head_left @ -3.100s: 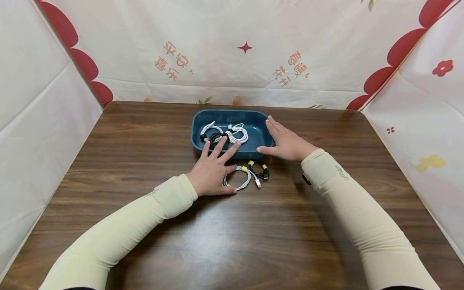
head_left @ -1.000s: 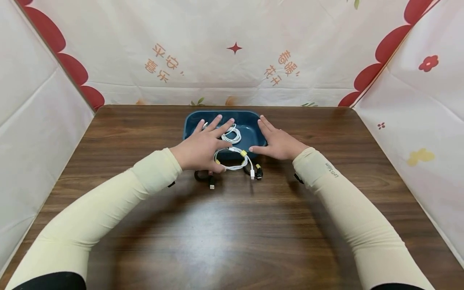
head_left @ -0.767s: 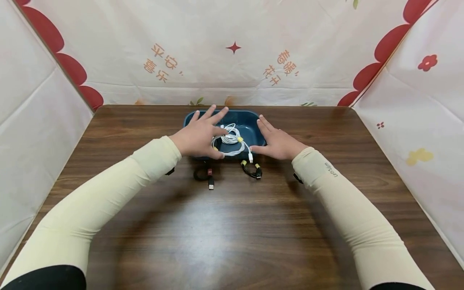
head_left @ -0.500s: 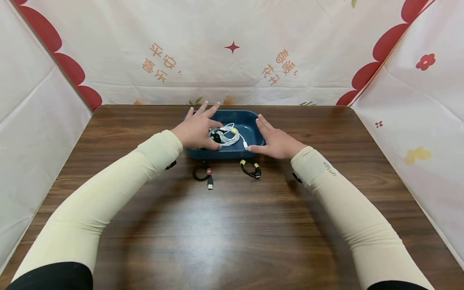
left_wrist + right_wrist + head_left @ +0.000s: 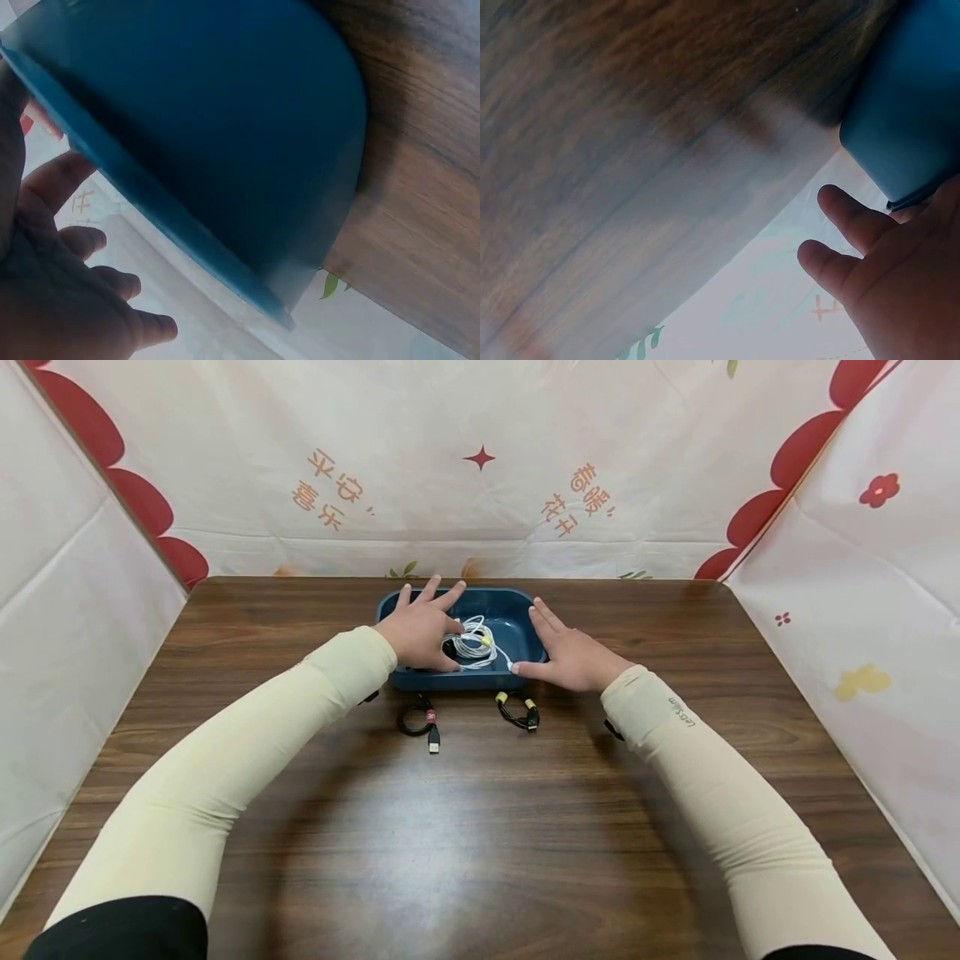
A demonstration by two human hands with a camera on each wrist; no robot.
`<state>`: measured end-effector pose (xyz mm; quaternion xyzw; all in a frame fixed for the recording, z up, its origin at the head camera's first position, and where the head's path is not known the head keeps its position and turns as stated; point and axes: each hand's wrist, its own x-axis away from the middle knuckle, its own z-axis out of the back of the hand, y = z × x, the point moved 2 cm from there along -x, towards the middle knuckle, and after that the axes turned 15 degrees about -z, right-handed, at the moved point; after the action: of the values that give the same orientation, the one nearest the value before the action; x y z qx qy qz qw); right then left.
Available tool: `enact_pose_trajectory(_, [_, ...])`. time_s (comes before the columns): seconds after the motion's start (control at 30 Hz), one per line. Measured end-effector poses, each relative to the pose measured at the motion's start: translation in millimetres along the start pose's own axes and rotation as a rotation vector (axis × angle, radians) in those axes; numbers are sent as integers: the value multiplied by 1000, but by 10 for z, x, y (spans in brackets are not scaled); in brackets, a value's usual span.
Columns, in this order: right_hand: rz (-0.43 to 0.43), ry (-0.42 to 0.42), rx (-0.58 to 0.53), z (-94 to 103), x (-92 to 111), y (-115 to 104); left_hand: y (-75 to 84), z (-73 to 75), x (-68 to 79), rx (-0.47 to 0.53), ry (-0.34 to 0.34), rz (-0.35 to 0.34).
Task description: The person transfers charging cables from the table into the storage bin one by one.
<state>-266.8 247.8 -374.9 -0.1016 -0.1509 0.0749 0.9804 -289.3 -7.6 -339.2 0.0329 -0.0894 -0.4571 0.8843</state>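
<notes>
A blue plastic box (image 5: 487,680) stands toward the back of the table. In it lie coiled white charging cables (image 5: 474,649), one with a yellow tie, and part of a black one. My left hand (image 5: 420,635) is over the box's left end, fingers spread, beside the coils, holding nothing that shows. In the left wrist view its fingers (image 5: 71,176) reach past the rim of the box (image 5: 240,135). My right hand (image 5: 573,656) rests at the right end, fingers straight, thumb near the front rim. The right wrist view shows it beside the box wall (image 5: 907,112).
In front of the box lie two black USB cables on the wooden table (image 5: 450,835): a coiled cable with a red band (image 5: 416,720) at left, and a cable with yellow ties (image 5: 517,714) at right. A white printed curtain (image 5: 480,502) encloses the table's back and sides.
My left hand has lifted the yellow-tied white cable off the table, moved it over the box and let it go inside. My right hand has stayed at the box's right end.
</notes>
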Motion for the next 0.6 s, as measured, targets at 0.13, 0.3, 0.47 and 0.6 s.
enact_pose_trajectory(0.13, [0,4,-1,-7,-1,-2,3,-21,-22,-6,-21,-10])
enact_pose_trajectory(0.3, [3,7,-10,-13,1,-4,-10,-68,-27,7,-37,-18])
enact_pose_trajectory(0.47, [-2,-1,-16,-19,0,-2,-30,-87,-1,54,-44,-40])
enact_pose_trajectory(0.6, [-11,0,-22,-16,-3,0,-42,-49,26,103,-33,-35])
